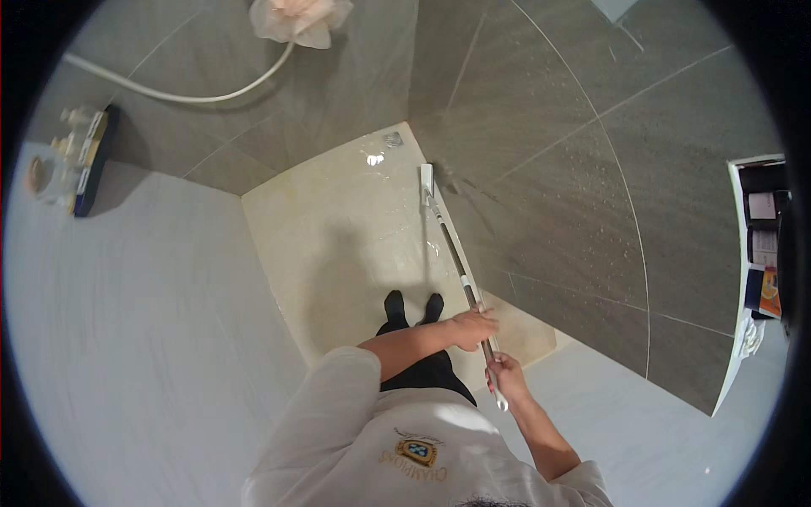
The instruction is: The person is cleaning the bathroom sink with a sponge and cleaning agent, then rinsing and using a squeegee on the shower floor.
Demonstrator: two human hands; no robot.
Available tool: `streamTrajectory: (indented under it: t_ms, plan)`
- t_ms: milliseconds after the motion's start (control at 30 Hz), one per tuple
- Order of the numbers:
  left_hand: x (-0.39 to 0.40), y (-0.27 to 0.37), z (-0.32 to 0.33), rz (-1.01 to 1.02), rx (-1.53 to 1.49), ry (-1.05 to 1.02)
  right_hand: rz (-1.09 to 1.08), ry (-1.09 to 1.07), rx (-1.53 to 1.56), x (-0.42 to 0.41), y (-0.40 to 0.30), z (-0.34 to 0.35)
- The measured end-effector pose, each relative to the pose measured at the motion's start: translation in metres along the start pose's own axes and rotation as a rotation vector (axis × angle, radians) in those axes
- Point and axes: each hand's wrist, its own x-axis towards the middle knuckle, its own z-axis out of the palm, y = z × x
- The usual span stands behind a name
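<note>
My left hand (472, 327) grips a long-handled cleaning brush (452, 247) partway down its pole. Lower on the same pole, close to the white end with a hanging hole, my right hand (508, 375) is closed around it. The pole slants away from me to a white, flat, narrow head (427, 177). This head rests at the right edge of the cream shower floor (329, 222), against or very near the grey tiled wall (551, 209). Its bristles or pad cannot be made out. My feet in dark footwear (395, 305) stand on the floor behind the head.
A metal drain cover (393, 139) lies in the far corner beside wet, shiny patches. A white shower hose (190, 99) and a pink mesh bath pouf (301, 19) hang ahead. Bottles stand on a wall shelf (95, 161) at left. A wall recess (738, 228) holds boxes at right.
</note>
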Motion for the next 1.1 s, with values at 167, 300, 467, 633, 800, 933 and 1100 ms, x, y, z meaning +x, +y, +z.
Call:
streamTrajectory:
  t_ms: [167,300,467,633,800,933,1100]
  plan:
    - [0.023,0.035,0.063,0.235,0.016,-0.258,0.039,0.153,-0.083,-0.058,0.058,-0.004]
    - [0.030,0.044,0.096,0.290,-0.072,-0.246,0.195,0.166,0.125,-0.064,0.083,-0.009]
    - [0.048,-0.024,0.096,0.237,0.048,-0.194,0.162,-0.026,0.304,0.005,0.047,-0.016]
    - [0.063,-0.105,0.048,-0.027,0.262,-0.048,0.077,-0.209,0.487,0.102,0.011,-0.022]
    - [0.049,-0.091,0.070,-0.073,0.241,-0.009,0.200,-0.395,0.725,0.063,0.004,-0.026]
    - [0.103,0.012,0.098,-0.053,0.057,-0.178,0.394,-0.372,0.880,-0.009,0.033,-0.111]
    - [0.115,0.011,0.083,-0.035,-0.005,-0.133,0.297,-0.254,0.707,-0.005,0.018,-0.124]
